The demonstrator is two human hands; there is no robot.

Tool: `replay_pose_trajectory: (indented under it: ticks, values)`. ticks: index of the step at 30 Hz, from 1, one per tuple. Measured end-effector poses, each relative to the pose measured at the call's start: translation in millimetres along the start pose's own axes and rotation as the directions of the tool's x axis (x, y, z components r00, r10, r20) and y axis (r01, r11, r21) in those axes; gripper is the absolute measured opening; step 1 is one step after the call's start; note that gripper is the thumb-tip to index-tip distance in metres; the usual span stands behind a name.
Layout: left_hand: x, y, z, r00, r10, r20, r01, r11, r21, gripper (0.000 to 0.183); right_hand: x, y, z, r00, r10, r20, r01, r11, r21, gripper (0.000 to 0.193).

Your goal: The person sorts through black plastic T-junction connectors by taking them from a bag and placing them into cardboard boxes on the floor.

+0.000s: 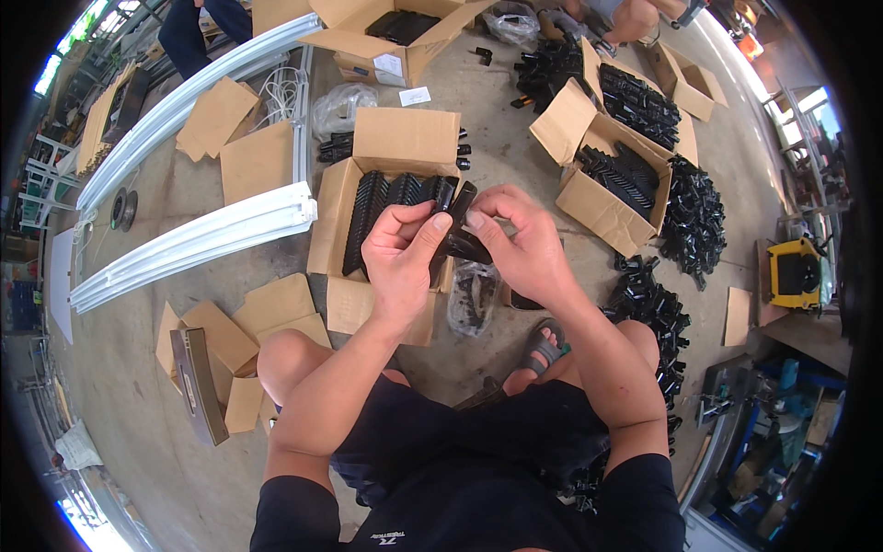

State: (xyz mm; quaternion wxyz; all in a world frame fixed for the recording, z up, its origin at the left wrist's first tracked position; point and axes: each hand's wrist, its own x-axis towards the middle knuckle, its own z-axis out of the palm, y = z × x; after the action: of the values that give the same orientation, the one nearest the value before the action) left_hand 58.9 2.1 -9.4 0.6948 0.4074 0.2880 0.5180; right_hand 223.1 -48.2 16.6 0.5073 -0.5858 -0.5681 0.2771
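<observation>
My left hand (405, 250) grips a glossy black plastic piece (442, 190) between thumb and fingers. My right hand (524, 241) pinches another dark plastic piece (468, 246) right beside it, and the two pieces meet or overlap between my fingertips. How they fit together is hidden by the fingers. Below my hands stands an opened cardboard box (332, 221), with similar black pieces (369, 207) stacked inside in neat slanted rows. A clear plastic bag (473, 299) with dark contents lies by the box's near right corner.
To the right, another open carton (596, 213) holds black pieces, with loose heaps (692, 212) around it. Long white metal profiles (198, 241) lie at the left. Torn cardboard (276, 308) is near my left knee. Another person's hand (633, 20) shows at the far right.
</observation>
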Motion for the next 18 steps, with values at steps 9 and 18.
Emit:
replay_pose_trajectory:
  ticks: [9, 18]
  values:
    - [-3, 5, 0, 0.999, 0.02, -0.026, -0.018, 0.999, 0.046, 0.019, -1, -9, 5, 0.997, -0.063, -0.038, 0.064, 0.998, 0.004, 0.011]
    - [-4, -2, -2, 0.991, 0.1, -0.086, -0.087, 0.986, 0.139, 0.018, -5, -13, 4, 0.999, -0.04, -0.031, 0.04, 0.999, 0.008, 0.014]
